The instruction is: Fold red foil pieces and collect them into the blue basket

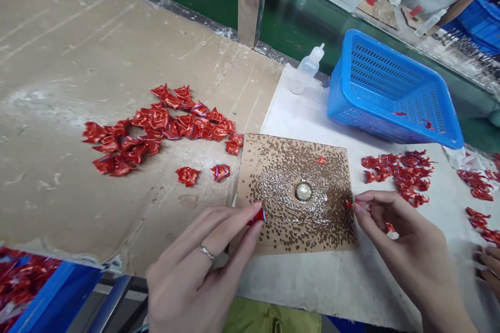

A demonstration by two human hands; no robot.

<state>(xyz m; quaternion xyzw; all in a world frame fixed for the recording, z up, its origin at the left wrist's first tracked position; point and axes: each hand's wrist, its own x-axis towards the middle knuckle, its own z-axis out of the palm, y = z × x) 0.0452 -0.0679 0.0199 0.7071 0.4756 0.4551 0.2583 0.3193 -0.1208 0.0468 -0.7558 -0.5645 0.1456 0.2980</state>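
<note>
My left hand [203, 260], with a ring on one finger, pinches a glossy red moulded piece [255, 217] with a bluish edge, over the left side of a cardboard sheet [250, 166]. My right hand [406, 239] pinches a small red pointed piece [348, 204] at the sheet's right edge. Shiny drops cover much of the cardboard, and a round metal cap-like disc [303, 191] sits at its middle. Another small red piece [321, 159] lies near its top. A cluster of red moulded pieces [156, 119] lies left of the sheet, with joined-looking red pieces [406, 171] to its right.
A blue perforated basket [394, 125] stands at the back right, beside a translucent squeeze bottle [307, 70]. A metal post [252, 0] rises at the table's far edge. At lower left is a blue bin [58, 296] of red pieces. Another person's hand [490, 265] shows at right.
</note>
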